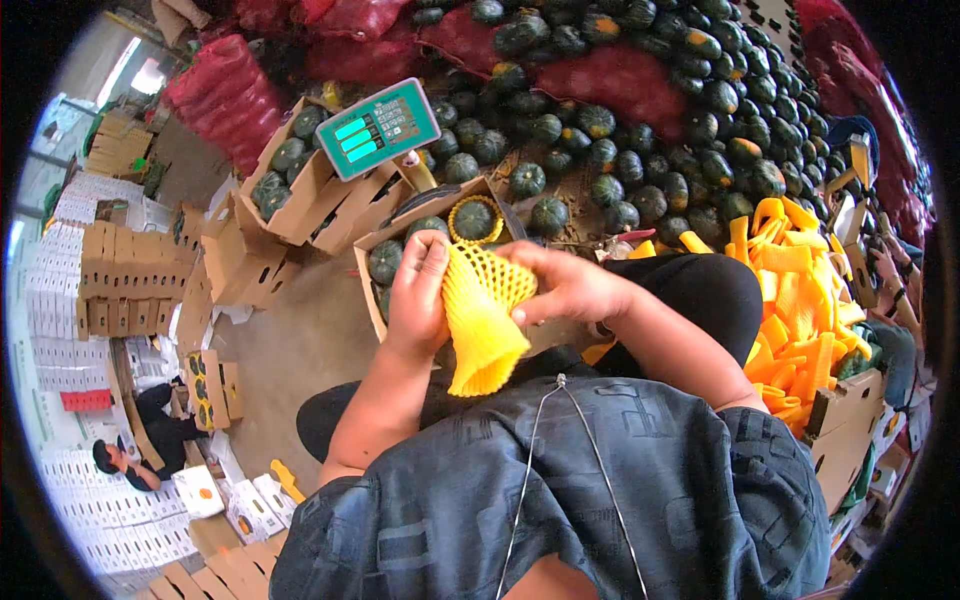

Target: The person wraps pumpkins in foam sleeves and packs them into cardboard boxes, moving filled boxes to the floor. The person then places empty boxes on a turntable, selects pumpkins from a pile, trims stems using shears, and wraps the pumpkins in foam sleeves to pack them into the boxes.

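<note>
A yellow foam net sleeve (487, 322) hangs between my two hands, its netting stretched at the top and its lower end gaping. My left hand (420, 292) pinches its left edge with thumb and fingers. At the upper right side of the netting is my right hand (574, 289), its fingers curled around the edge. Just beyond them, a green squash (475, 219) with a yellow net around it sits in a cardboard box (367, 300), together with several bare green squashes (386, 261).
A digital scale display (379, 129) stands behind the box. Squashes (660, 187) are heaped ahead and to the right, beside red mesh sacks (615, 82). Yellow foam sleeves (799, 300) pile up at my right. Open cartons (240, 255) stand left; another person (157, 435) is at far left.
</note>
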Tool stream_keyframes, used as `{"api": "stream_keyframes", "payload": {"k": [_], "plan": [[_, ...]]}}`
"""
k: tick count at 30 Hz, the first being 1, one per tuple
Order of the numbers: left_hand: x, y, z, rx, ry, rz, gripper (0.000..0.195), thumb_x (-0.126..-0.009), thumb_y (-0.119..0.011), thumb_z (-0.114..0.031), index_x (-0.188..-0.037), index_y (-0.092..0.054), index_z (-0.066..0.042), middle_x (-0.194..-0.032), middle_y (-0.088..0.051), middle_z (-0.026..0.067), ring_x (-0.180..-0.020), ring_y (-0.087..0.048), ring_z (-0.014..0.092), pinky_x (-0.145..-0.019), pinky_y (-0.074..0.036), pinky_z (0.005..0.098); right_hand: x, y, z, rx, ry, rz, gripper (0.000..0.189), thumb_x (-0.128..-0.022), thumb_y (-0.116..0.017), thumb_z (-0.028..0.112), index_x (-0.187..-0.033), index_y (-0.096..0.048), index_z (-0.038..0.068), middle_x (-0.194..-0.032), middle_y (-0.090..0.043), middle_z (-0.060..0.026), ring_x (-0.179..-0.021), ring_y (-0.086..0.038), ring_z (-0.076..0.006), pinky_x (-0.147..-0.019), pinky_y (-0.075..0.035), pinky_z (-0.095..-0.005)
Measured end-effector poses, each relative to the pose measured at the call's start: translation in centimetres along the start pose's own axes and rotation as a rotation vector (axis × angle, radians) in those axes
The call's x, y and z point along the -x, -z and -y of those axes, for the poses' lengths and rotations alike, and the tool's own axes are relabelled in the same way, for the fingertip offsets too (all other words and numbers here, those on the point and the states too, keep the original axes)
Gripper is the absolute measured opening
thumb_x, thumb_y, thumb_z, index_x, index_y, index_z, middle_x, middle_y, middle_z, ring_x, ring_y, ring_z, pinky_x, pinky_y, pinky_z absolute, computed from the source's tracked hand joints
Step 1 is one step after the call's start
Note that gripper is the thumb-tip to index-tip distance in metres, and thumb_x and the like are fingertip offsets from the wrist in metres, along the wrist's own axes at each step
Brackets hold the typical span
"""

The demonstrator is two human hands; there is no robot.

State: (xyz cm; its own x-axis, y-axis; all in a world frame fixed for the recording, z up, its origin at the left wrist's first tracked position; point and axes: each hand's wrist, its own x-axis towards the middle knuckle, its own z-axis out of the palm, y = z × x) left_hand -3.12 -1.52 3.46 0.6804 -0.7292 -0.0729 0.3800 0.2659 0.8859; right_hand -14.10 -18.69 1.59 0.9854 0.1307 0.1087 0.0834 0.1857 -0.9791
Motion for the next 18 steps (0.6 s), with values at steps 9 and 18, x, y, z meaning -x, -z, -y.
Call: {"api": "stream_keyframes", "payload": {"k": [9, 18], "plan": [[-0.3, 1.9, 2.0, -1.169, -0.411, -0.257, 0.022, -0.072, -0.06, 0.005, -0.084, -0.045, -0.005, -0.073, -0.05, 0.0103, -0.068, -0.05, 0.016, -0.065, -0.042, 0.0257, -0.6, 0.5, 1.2, 0.88, 0.252, -0.426, 0.025, -0.069, -0.066, 0.005, -0.086, -0.049, 0.002, -0.085, -0.049, -0.0138, -0.077, -0.051, -0.0295, -0.066, -0.044, -0.0348], [-1.5, 1.6, 5.0, -0.837, -0.322, -0.223, 0.028, -0.075, -0.059, 0.006, -0.096, -0.045, -0.006, -0.091, -0.053, 0.0032, -0.086, -0.05, 0.012, -0.078, -0.042, 0.0269, -1.9, -0.2, -2.6, -0.178, -0.087, -0.322, 0.02, -0.091, -0.05, 0.021, -0.1, -0.055, 0.005, -0.083, -0.052, 0.0048, -0.075, -0.047, -0.0034, -0.068, -0.039, -0.0198]]}}
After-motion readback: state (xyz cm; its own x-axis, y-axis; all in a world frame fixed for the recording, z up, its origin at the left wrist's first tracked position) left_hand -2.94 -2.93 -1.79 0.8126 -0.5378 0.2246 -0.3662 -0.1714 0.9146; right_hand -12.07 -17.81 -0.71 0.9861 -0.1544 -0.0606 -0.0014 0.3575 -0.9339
